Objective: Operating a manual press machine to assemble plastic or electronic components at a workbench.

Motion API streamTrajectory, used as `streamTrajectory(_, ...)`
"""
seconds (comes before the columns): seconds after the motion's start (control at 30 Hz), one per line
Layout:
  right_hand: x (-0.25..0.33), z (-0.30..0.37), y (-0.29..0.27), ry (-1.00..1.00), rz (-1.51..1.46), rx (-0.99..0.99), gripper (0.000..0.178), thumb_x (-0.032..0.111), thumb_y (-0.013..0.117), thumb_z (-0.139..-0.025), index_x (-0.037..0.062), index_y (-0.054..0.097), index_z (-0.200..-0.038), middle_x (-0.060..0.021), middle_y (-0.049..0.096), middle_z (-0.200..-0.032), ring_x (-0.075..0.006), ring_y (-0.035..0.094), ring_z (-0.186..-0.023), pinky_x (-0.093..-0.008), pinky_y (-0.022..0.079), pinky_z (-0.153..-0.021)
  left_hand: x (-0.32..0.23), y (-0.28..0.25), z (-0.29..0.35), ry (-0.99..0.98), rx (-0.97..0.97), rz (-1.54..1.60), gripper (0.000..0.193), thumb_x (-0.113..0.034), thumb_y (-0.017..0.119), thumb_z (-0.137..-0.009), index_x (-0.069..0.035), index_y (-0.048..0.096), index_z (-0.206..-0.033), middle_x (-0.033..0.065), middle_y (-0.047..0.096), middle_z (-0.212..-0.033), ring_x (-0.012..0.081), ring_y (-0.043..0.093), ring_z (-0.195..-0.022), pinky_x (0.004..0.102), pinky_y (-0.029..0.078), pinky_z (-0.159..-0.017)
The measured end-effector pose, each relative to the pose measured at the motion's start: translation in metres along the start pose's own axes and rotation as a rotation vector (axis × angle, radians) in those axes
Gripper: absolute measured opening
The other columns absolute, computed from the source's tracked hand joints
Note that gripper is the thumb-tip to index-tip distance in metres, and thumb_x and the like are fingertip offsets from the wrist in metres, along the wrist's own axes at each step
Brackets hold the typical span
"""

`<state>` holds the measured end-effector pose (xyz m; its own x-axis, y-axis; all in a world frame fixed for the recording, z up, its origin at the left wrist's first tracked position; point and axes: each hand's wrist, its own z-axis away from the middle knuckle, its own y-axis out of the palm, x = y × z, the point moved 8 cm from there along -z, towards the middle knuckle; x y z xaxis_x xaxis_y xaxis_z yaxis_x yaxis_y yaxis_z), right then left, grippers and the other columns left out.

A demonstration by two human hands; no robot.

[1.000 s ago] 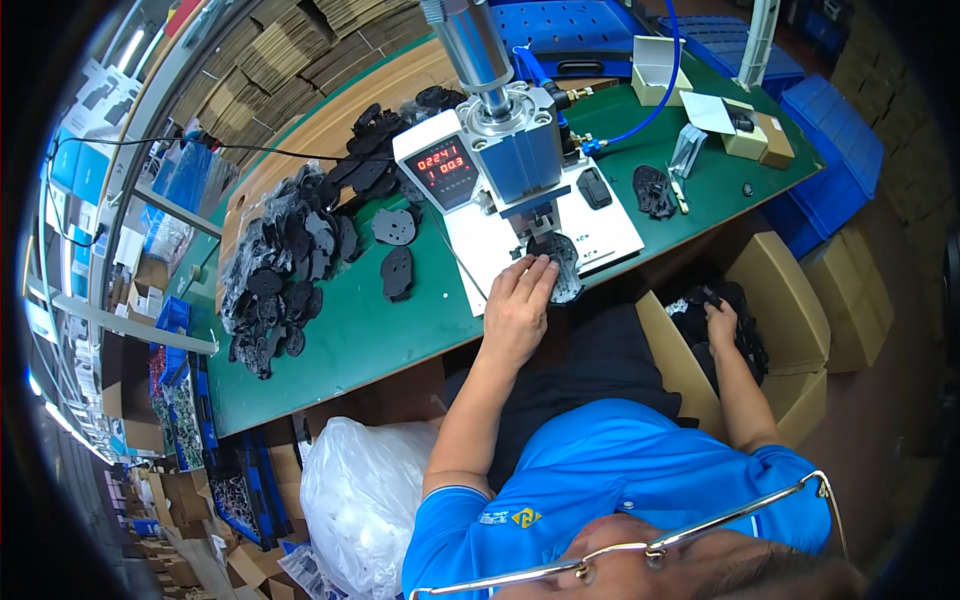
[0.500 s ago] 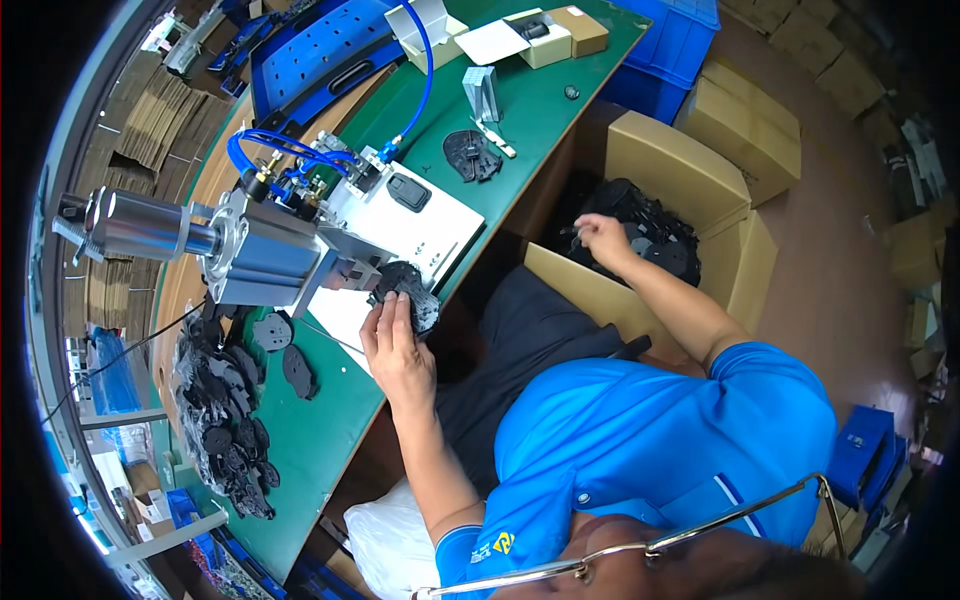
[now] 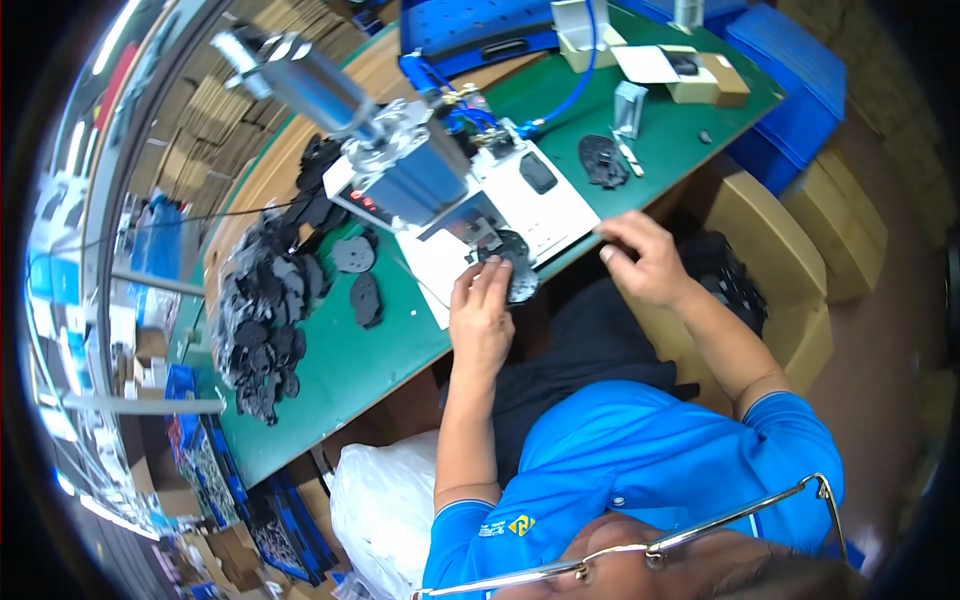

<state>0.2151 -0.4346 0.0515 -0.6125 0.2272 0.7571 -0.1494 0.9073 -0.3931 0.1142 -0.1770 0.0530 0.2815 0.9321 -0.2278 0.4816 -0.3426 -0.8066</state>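
Observation:
My left hand (image 3: 482, 318) rests its fingers on a flat, rounded black plastic part (image 3: 522, 272) at the near edge of the white base plate (image 3: 565, 215), holding it there. Directly over that part's far end stands the head of a bench press (image 3: 415, 175), a metal cylinder and block with blue air hoses. My right hand (image 3: 648, 262) hovers just off the plate's right corner, thumb and fingers apart with nothing visible between them. Another small black piece (image 3: 538, 173) lies on the plate. A similar black part (image 3: 602, 162) sits on the green table to the right.
A heap of black parts (image 3: 265, 300) covers the table's left side, two loose discs (image 3: 354, 254) beside it. An open carton (image 3: 800, 250) of black parts stands at my right. Small boxes (image 3: 700, 80) and a blue tray (image 3: 470, 35) lie at the back. A white plastic bag (image 3: 385, 510) hangs low left.
My right hand has come out of the carton, moving left toward the press. My left hand stays on the black part. The whole view has turned and shifted.

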Motion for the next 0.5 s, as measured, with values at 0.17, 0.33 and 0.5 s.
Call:
streamTrajectory(0.17,0.041,-0.025,0.073,-0.357,0.098,0.184,0.05,0.004,0.085,-0.08,0.0066,0.078,-0.129,-0.0184,0.07,-0.129,-0.0409,0.069,-0.122,-0.0525,0.056,-0.106,-0.001,-0.005,0.0,-0.005,-0.024,0.0,0.067,0.012,0.07,-0.078,-0.005,0.076,-0.142,0.0138,0.077,-0.146,0.0403,0.07,-0.129,0.05,0.06,-0.113)
streamTrajectory(0.33,0.029,-0.032,0.107,-0.37,0.116,0.2,0.051,0.002,0.083,-0.077,0.0061,0.079,-0.127,-0.0201,0.069,-0.13,-0.0418,0.07,-0.119,-0.0525,0.056,-0.105,0.001,-0.008,0.001,-0.028,-0.061,0.017,0.067,0.014,0.069,-0.079,-0.005,0.076,-0.142,0.014,0.077,-0.146,0.0417,0.07,-0.13,0.0506,0.061,-0.113)
streamTrajectory(0.5,0.018,-0.029,0.116,-0.316,0.18,0.126,0.053,0.002,0.08,-0.078,0.0094,0.082,-0.131,-0.0176,0.071,-0.126,-0.0389,0.07,-0.116,-0.05,0.055,-0.1,0.002,-0.009,0.003,-0.04,-0.022,0.047,0.069,0.012,0.071,-0.079,-0.005,0.073,-0.146,0.0149,0.074,-0.15,0.0426,0.068,-0.134,0.0509,0.06,-0.114)
